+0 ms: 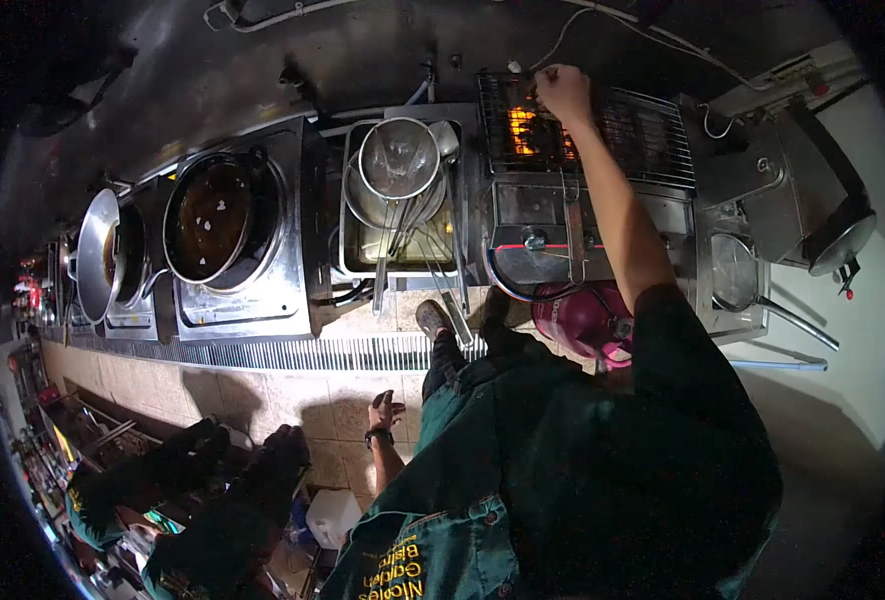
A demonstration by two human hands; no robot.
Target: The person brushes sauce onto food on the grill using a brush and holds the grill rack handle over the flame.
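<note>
My right hand (563, 92) reaches over the wire rack of the grill (653, 130), its fingers closed together; what they hold, if anything, is hidden. Orange flames (523, 130) glow under the rack just left of that hand. Below my forearm, a long narrow metal tool (575, 235), perhaps tongs, hangs down the grill's front. My left hand (385, 410) hangs low at my side above the tiled floor, a dark band on its wrist. Its fingers are loosely bent and apart, with nothing plainly in them.
Left of the grill, a strainer (400, 158) and ladles lie over a metal tray (348, 250). Further left are a pan of dark oil (208, 218) and a tilted wok (95, 255). A pink gas cylinder (583, 322) stands below the grill. Another person (213, 520) is at lower left.
</note>
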